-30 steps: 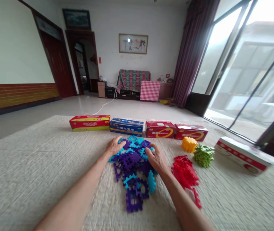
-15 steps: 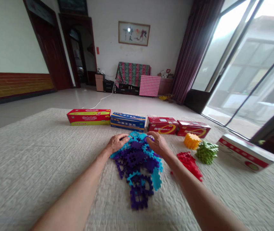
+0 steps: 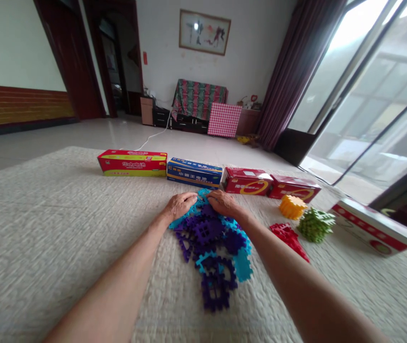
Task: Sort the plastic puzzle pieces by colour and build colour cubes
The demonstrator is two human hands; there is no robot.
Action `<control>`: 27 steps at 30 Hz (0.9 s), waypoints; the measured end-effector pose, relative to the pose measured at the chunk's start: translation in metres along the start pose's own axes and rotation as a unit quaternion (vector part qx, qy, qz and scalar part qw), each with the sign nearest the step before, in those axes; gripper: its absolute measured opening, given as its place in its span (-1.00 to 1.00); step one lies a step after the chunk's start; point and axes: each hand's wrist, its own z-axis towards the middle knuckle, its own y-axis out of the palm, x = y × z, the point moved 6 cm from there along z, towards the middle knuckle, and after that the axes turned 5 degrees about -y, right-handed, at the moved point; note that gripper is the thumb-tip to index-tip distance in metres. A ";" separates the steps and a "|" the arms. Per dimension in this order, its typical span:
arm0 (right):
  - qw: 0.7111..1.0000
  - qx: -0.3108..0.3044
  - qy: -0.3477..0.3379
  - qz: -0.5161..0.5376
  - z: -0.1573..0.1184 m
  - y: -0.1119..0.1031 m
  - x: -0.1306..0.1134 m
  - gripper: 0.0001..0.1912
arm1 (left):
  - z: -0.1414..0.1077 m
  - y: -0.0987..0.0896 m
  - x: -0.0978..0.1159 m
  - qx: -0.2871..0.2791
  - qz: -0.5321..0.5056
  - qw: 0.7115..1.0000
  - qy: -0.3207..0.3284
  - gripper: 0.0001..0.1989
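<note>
A heap of flat plastic pieces with toothed edges, purple tiles [image 3: 208, 231] and light blue tiles [image 3: 242, 265], lies before me on a quilted cover. At its far end, my left hand [image 3: 181, 207] has its fingers closed against light blue interlocking tiles [image 3: 202, 195]. My right hand [image 3: 222, 202] reaches the same tiles from the other side, its fingers curled and pressed together on them. The two sets of fingertips are close to each other. Exactly which tiles each hand grips is partly hidden by the fingers.
Behind the heap stand a red-yellow box [image 3: 132, 163], a blue box [image 3: 194, 173] and two dark red boxes [image 3: 248, 182]. To the right are yellow pieces [image 3: 292, 207], green pieces [image 3: 316, 225], red pieces [image 3: 289, 239] and a white-red box [image 3: 377, 228].
My hands have drawn closer together at the far end of the heap, and the right hand's fingers have closed onto light blue tiles. The view has tipped slightly downward.
</note>
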 end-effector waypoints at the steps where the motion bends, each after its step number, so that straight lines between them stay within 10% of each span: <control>1: 1.000 0.005 -0.007 0.008 -0.001 -0.001 0.000 -0.68 | 0.000 0.001 0.002 0.001 0.003 1.000 0.005 -0.55; 9: 0.997 0.035 -0.036 0.051 -0.025 -0.030 -0.004 -0.70 | -0.007 0.013 0.013 -0.014 0.033 0.999 0.027 -0.58; 14: 0.969 0.197 0.012 0.148 -0.085 -0.097 0.015 -0.72 | -0.011 0.004 0.019 0.020 0.037 0.999 0.018 -0.58; 18: 0.911 0.371 0.078 0.164 -0.176 -0.131 0.035 -0.73 | -0.025 0.008 0.066 0.008 0.049 0.993 0.104 -0.59; 23: 0.896 0.408 0.119 0.130 -0.259 -0.102 0.054 -0.74 | -0.061 0.063 0.142 -0.122 0.140 0.956 0.228 -0.49; 27: 0.904 0.387 0.127 0.129 -0.276 -0.075 0.063 -0.71 | -0.072 0.112 0.161 -0.239 0.211 0.918 0.236 -0.32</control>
